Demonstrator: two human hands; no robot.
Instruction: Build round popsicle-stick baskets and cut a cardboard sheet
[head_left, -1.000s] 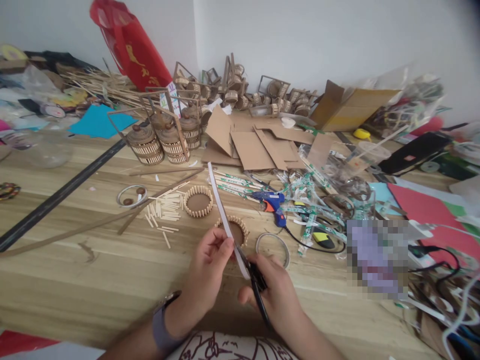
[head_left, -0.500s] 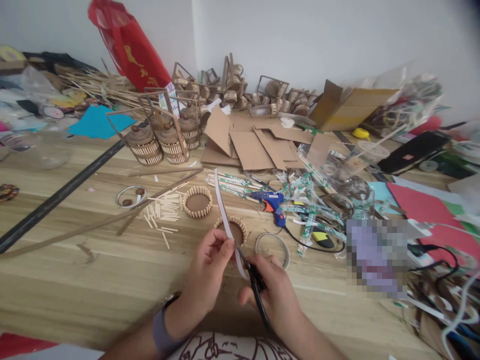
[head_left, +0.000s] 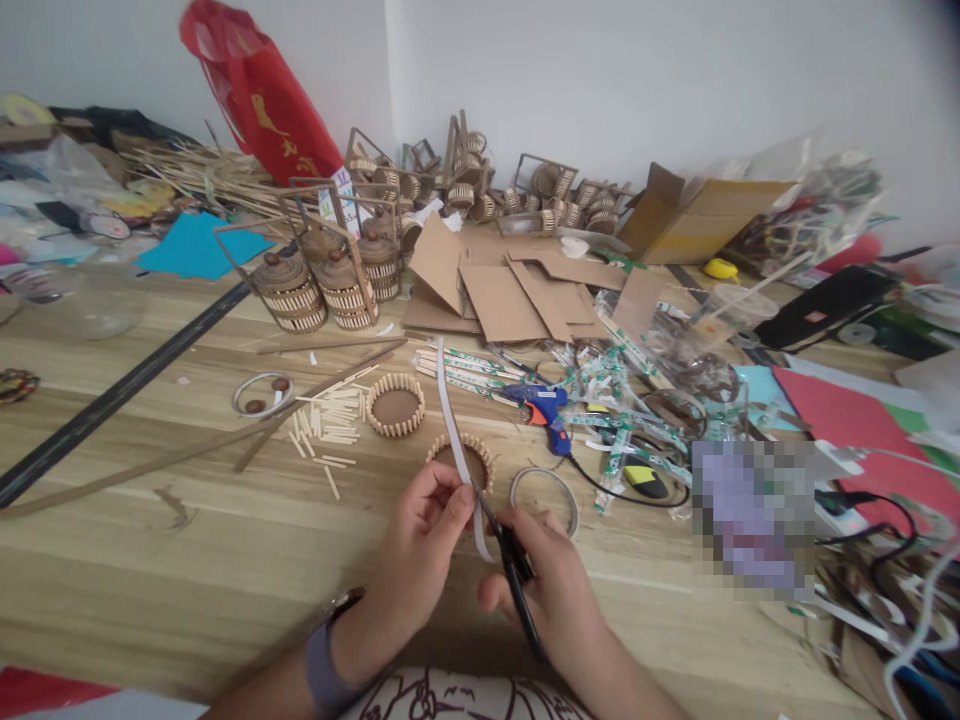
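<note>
A narrow white strip (head_left: 454, 430) is pinched between the thumb and the closed fingers of the left hand (head_left: 424, 525), low on its length, so that its longer part is left rising over the nearer stick-walled ring (head_left: 489, 464) and its short lower end hangs beside the blades. This low grip is probably chosen so that the part near the scissors (head_left: 517, 595) is kept steady. The scissors are held by the right hand (head_left: 559, 580), with the fingers curled around the handles and the thumb sticking out on the left; whether a loop is threaded by any finger cannot be told. The blades are angled up along the strip's right edge, seemingly to be lined up with it, though whether it is gripped between them cannot be made out. The farther stick-walled ring (head_left: 395, 428) is set beside the loose short sticks (head_left: 337, 412), apparently so that both are kept within easy reach.
</note>
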